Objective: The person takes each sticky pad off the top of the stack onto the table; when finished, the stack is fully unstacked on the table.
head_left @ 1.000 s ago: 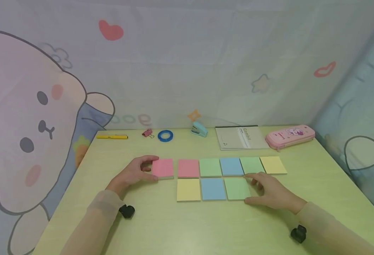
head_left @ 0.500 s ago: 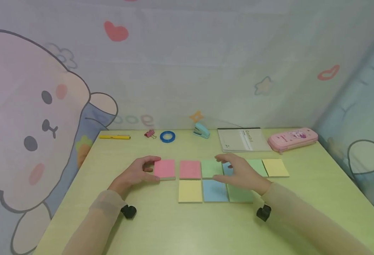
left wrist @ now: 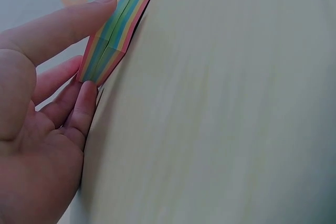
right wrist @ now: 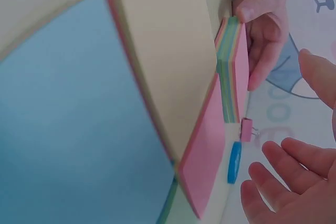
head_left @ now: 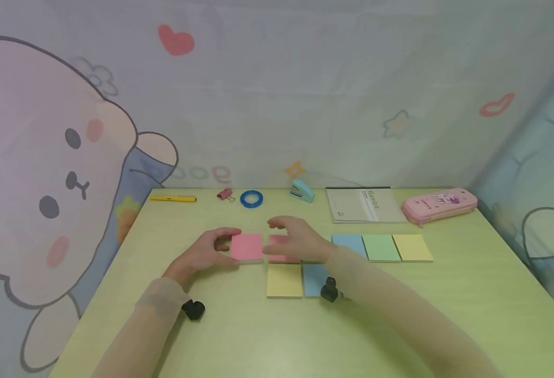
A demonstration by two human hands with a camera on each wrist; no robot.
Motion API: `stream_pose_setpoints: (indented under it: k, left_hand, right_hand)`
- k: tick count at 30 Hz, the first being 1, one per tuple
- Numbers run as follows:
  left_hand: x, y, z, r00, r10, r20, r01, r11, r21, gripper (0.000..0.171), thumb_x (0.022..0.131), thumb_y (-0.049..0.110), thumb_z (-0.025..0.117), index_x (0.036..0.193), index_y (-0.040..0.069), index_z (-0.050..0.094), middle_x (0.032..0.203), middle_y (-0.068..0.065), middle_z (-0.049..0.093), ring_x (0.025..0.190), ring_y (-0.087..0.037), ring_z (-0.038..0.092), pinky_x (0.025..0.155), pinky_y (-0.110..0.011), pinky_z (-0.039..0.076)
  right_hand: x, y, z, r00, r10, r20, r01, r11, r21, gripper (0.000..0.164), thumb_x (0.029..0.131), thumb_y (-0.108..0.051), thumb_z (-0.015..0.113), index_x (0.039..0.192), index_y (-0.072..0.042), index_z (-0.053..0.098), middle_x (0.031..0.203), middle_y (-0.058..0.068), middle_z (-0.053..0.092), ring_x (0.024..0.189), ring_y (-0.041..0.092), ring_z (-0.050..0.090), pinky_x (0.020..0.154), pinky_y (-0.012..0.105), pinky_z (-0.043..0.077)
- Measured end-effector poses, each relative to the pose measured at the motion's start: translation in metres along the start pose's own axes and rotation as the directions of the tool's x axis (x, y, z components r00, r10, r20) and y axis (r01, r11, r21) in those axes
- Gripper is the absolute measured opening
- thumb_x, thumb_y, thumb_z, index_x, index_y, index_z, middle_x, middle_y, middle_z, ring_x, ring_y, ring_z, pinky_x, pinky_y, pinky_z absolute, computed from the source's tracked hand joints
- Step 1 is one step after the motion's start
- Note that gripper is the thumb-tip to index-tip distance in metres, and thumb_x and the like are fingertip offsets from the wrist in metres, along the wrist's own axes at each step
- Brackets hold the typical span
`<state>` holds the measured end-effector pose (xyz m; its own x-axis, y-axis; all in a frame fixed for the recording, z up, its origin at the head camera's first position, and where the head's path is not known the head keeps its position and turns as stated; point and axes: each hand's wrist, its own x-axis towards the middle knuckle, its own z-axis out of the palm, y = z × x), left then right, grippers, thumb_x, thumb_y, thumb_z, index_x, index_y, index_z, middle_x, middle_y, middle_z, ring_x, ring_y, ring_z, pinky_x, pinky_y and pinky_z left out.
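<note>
A pink-topped stack of sticky notes (head_left: 247,248) with striped edges (left wrist: 118,30) stands on the table, left of the other note pads. My left hand (head_left: 203,253) grips its left side, thumb at the near edge and fingers at the far edge. My right hand (head_left: 300,239) hovers with parted fingers and nothing between them, over a flat pink pad (head_left: 283,259) just right of the stack. Below that pad lies a yellow pad (head_left: 283,281), with a blue pad (head_left: 312,278) beside it. The right forearm hides the green pad of the lower row.
The upper row continues right with blue (head_left: 349,245), green (head_left: 380,248) and yellow (head_left: 413,248) pads. Along the back lie a yellow pen (head_left: 173,198), binder clip (head_left: 225,194), blue tape roll (head_left: 251,199), stapler (head_left: 302,190), notebook (head_left: 364,205) and pink pencil case (head_left: 439,205).
My right hand has left the lower green pad and swept left across the rows toward the stack. My left hand keeps its hold, and the stack stays in place.
</note>
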<state>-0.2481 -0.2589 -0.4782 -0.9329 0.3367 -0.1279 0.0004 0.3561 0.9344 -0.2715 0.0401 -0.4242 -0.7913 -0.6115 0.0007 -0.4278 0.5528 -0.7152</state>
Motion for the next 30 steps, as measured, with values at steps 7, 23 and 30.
stream_pose_setpoints:
  k: [7, 23, 30]
  left_hand:
    - [0.002, 0.000, 0.000, 1.000, 0.008, -0.001, -0.008, 1.000, 0.001, 0.086, 0.078, 0.009, 0.093, 0.153, 0.008, 0.052, 0.153, -0.013, 0.055, 0.131, -0.037, 0.059, 0.109, -0.046, 0.049]
    - [0.002, 0.001, 0.000, 0.999, 0.029, 0.014, -0.029, 1.000, 0.004, 0.087, 0.079, 0.010, 0.093, 0.154, 0.008, 0.050, 0.154, -0.014, 0.054, 0.131, -0.039, 0.057, 0.108, -0.046, 0.051]
    - [0.001, -0.001, 0.000, 1.000, 0.018, 0.018, -0.018, 1.000, 0.001, 0.088, 0.079, 0.008, 0.092, 0.155, 0.008, 0.049, 0.154, -0.015, 0.053, 0.132, -0.038, 0.057, 0.107, -0.043, 0.051]
  right_hand:
    - [0.020, -0.010, 0.023, 0.998, 0.032, 0.057, -0.030, 0.999, -0.034, 0.087, 0.084, -0.043, 0.087, 0.153, -0.006, 0.050, 0.152, 0.010, 0.056, 0.131, 0.029, 0.056, 0.111, 0.046, 0.046]
    - [0.042, -0.022, 0.044, 0.995, 0.079, 0.065, -0.063, 0.972, -0.225, 0.086, 0.078, -0.039, 0.094, 0.146, -0.002, 0.057, 0.135, 0.010, 0.065, 0.115, 0.024, 0.057, 0.101, 0.039, 0.049]
    - [0.047, -0.013, 0.048, 0.997, 0.059, 0.052, -0.047, 0.974, -0.223, 0.080, 0.076, -0.043, 0.094, 0.139, -0.005, 0.062, 0.126, 0.005, 0.066, 0.108, 0.019, 0.056, 0.094, 0.034, 0.049]
